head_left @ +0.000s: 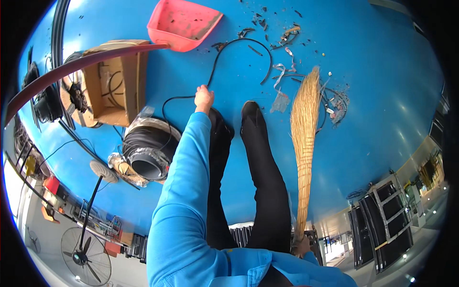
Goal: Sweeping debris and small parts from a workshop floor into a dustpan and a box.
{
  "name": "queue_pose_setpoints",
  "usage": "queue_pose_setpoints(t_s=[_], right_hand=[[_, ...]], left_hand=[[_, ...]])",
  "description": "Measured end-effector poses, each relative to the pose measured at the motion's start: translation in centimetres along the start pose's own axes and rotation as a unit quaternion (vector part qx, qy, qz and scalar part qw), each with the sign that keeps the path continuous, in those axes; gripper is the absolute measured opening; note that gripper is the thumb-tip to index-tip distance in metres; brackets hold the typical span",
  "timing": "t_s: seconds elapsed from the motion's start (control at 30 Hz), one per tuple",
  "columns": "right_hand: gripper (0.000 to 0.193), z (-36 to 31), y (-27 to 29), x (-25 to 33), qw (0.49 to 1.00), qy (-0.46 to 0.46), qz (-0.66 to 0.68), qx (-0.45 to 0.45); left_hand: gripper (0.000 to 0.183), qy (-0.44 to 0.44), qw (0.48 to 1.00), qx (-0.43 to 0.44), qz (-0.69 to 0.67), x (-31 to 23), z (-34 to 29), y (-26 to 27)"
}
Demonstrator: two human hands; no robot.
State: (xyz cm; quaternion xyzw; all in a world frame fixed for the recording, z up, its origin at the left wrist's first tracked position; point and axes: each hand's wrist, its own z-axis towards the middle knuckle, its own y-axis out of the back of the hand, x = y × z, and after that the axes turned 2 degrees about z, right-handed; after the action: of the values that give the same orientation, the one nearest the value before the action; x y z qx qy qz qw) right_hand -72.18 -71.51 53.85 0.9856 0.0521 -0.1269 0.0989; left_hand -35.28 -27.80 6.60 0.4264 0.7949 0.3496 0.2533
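Observation:
My left hand (204,99) reaches down in front of my feet, its fingers closed around a thin black cable (180,98). One part of the cable runs left toward a coil, and the other loops upward over the floor. Low at the right, my right hand (301,246) grips a straw broom (304,119) by its narrow end; part of that hand is hidden behind my jacket. The broom's bristles spread forward beside scraps of plastic (280,102) and a small heap of debris (337,107).
A pink dustpan (186,24) with a long dark-red handle (81,64) lies ahead on the left. An open cardboard box (117,88) and a wrapped spool of black cable (150,146) stand at left. Dark bits (260,24) litter the blue floor. A pedestal fan (86,257) is behind.

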Motion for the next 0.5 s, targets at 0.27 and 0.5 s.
queue_pose_setpoints(t_s=[0.27,0.5], right_hand=[[0.033,2.5,-3.2,-0.7,0.999,0.033,0.008,0.017],[0.034,0.2,-2.4,2.0,1.0,0.008,0.013,-0.009]], left_hand=[[0.026,-0.053,0.992,-0.062,0.099,-0.4,4.4,-3.3],[0.018,-0.087,0.992,-0.064,-0.07,0.7,-5.7,5.6]])
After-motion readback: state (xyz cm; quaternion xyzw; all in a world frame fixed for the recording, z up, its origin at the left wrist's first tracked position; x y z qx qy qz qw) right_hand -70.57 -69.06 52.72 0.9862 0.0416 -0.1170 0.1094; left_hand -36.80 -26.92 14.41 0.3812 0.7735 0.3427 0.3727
